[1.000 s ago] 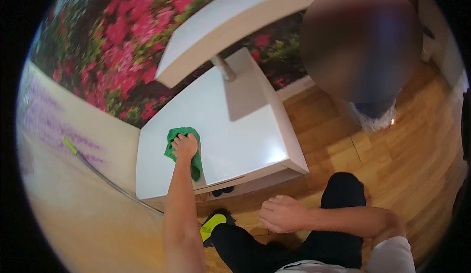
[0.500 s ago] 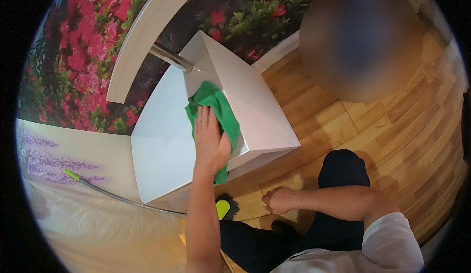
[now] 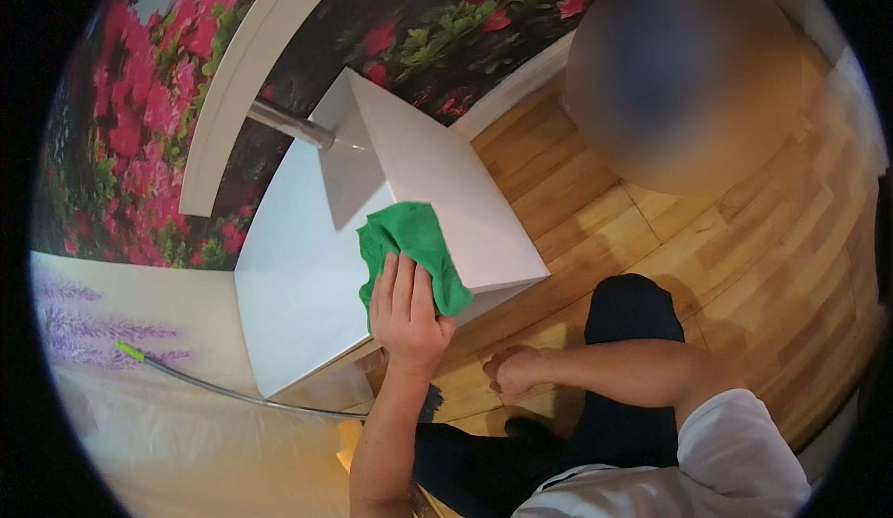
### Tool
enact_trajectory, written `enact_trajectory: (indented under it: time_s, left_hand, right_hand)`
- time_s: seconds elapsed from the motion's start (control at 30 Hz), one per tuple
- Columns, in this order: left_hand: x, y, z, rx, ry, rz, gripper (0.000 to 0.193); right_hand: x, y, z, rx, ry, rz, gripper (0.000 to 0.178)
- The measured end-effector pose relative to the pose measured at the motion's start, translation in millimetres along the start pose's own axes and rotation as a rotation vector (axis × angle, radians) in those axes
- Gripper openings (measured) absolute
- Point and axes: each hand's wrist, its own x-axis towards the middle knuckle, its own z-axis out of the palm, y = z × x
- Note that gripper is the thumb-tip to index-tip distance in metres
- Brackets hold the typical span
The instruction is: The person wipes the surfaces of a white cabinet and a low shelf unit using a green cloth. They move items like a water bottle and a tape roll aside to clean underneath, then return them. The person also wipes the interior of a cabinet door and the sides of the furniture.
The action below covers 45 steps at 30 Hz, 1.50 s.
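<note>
My left hand point(image 3: 407, 318) presses a green cloth point(image 3: 411, 239) against the near edge of a white stand point(image 3: 288, 276). Its fingers lie over the cloth, which is bunched under the palm and spreads past the fingertips. A metal post point(image 3: 293, 126) rises from the stand's inner corner toward a curved cream-coloured frame point(image 3: 244, 72). My right hand point(image 3: 521, 370) hangs over the wooden floor near my knee, touching neither cloth nor stand. Its fingers are curled in, and nothing shows in them.
A long curved grey handle with a green tip point(image 3: 130, 351) crosses the lower left, in front of pale plastic sheeting point(image 3: 186, 444). A dark brush point(image 3: 432, 402) lies beside my left forearm. Flower-printed wall panels point(image 3: 139, 146) stand behind. A blurred round patch covers the upper right.
My left hand has drawn the green cloth toward me along the stand, away from the metal post. My right hand stays curled near my knee. The view has shifted slightly.
</note>
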Motion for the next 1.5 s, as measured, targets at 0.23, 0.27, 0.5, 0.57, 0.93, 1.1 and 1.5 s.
enact_trajectory:
  time_s: [0.23, 0.27, 0.5, 0.57, 0.93, 1.1, 1.5]
  left_hand:
    - [-20, -16, 3, 0.124, 0.075, 0.221, 0.048]
    - [-25, -20, 3, 0.102, 0.081, 0.209, 0.047]
    - [-79, -67, -16, 0.131, 0.031, 0.060, 0.051]
    - [-96, -84, -22, 0.122, 0.027, 0.041, 0.051]
    - [-207, -188, -89, 0.133, -0.293, -0.383, 0.086]
    - [-193, -157, -85, 0.128, -0.364, -0.585, 0.094]
    - [17, 8, -13, 0.018, -0.251, -0.173, 0.083]
  right_hand:
    - [23, 33, 13, -0.101, -0.066, 0.070, 0.040]
    - [22, 33, 10, -0.103, -0.090, 0.079, 0.039]
    - [-1, 19, -15, 0.013, -0.104, 0.076, 0.037]
    - [3, 17, -18, 0.005, -0.164, 0.070, 0.031]
    - [-12, 24, -26, -0.044, -0.152, 0.035, 0.031]
    - [-27, 18, -33, -0.019, -0.131, 0.063, 0.034]
    - [-28, 8, -32, -0.090, -0.173, 0.022, 0.051]
